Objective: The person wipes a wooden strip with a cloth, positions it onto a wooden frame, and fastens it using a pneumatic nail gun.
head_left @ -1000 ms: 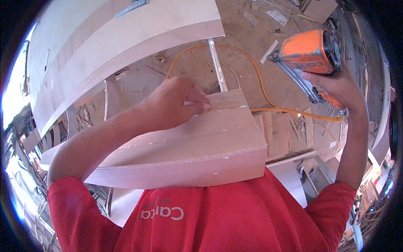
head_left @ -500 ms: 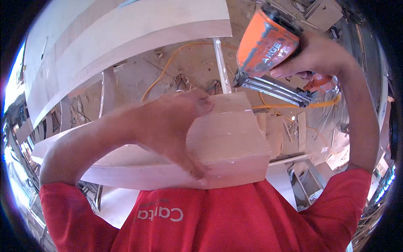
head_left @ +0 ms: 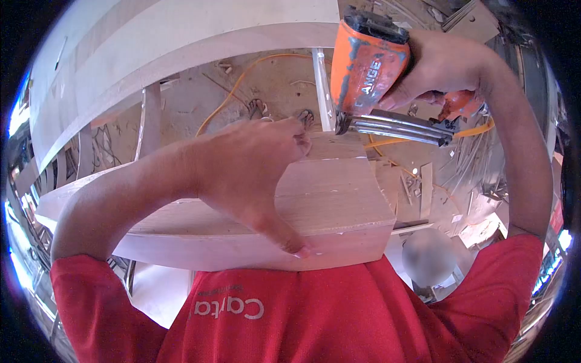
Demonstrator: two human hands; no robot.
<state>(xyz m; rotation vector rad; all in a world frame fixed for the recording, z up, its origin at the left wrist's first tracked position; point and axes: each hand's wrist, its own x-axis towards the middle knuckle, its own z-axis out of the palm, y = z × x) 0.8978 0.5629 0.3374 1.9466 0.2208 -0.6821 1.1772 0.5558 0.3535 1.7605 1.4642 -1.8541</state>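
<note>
A long curved wooden piece [head_left: 333,206], built of pale strips, lies across in front of my body, close to the red shirt. My left hand [head_left: 254,181] spans its top, thumb pressed on the near face and fingers curled at the far edge. In my right hand [head_left: 439,66] is an orange and black nail gun [head_left: 370,69], held by its handle. Its nose points down right at the far edge of the wooden piece, near the end. The silver nail magazine [head_left: 399,130] slants off to the right below my fingers.
Beyond lies a larger curved wooden panel [head_left: 181,54] on upright slats [head_left: 324,85]. A yellow-orange hose [head_left: 233,91] winds over the dusty floor. Wood offcuts [head_left: 426,190] are scattered at the right. A blurred round shape [head_left: 428,257] appears at lower right.
The nail gun has moved left and down, bringing its nose to the far edge of the wooden piece. My left thumb has shifted slightly right along the near face. The blurred round shape has appeared.
</note>
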